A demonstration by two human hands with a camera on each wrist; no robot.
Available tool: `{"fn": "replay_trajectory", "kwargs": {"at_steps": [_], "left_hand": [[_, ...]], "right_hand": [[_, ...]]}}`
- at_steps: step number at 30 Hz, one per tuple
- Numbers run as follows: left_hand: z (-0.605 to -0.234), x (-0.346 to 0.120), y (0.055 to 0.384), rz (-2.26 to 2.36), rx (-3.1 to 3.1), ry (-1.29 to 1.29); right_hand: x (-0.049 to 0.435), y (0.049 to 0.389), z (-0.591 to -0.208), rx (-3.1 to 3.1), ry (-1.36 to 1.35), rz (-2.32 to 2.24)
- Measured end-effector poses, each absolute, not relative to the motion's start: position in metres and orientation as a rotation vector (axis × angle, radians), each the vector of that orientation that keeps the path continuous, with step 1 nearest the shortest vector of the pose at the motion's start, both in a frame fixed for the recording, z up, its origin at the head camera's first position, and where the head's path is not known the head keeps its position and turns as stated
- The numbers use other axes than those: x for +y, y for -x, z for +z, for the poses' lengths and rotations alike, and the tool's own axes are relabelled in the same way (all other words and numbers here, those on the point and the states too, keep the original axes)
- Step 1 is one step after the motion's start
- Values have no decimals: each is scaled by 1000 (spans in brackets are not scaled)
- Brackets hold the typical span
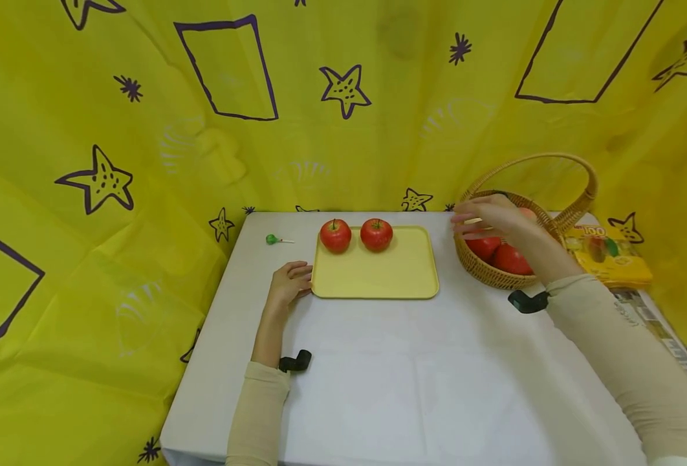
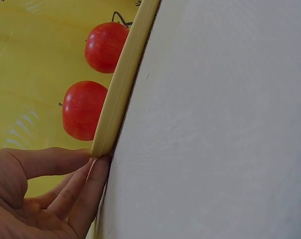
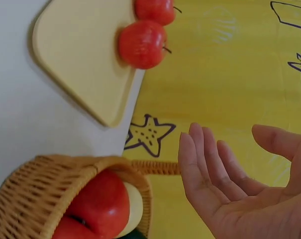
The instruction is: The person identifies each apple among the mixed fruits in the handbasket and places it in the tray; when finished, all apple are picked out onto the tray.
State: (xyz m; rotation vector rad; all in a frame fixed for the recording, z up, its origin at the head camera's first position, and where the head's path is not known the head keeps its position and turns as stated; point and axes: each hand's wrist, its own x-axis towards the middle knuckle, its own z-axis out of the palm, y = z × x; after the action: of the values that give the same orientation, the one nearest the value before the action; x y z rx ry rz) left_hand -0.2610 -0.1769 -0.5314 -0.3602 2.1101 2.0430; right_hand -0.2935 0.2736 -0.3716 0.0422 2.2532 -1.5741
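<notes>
Tray: we see the yellow tray (image 1: 375, 275) mid-frame, two apples (image 1: 336, 236) along its upper edge.
Basket: at the frame's right, red fruit (image 1: 511, 260) lies inside the wicker basket (image 1: 479, 268).
Progress: we judge the work partway; two apples are on the tray, the basket's fruit unplaced.
Left hand (image 1: 288, 283): pinches the tray's edge.
Right hand (image 1: 489, 215): hangs above the basket, fingers loose, grasping nothing.
Left wrist view: shows us the thumb on the rim, unclear from the head.
Right wrist view: reveals a pale round item (image 3: 135, 211) behind the fruit.
Head view: alone shows the lollipop (image 1: 271, 239), upper left of the tray.
</notes>
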Motion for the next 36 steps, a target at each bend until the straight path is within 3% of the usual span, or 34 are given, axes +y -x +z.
{"fn": "replay_trajectory", "kwargs": {"at_steps": [36], "left_hand": [[-533,-179,260,2097,2053,376]], "right_hand": [[382,295,-376,2184,-155,-1263]]}}
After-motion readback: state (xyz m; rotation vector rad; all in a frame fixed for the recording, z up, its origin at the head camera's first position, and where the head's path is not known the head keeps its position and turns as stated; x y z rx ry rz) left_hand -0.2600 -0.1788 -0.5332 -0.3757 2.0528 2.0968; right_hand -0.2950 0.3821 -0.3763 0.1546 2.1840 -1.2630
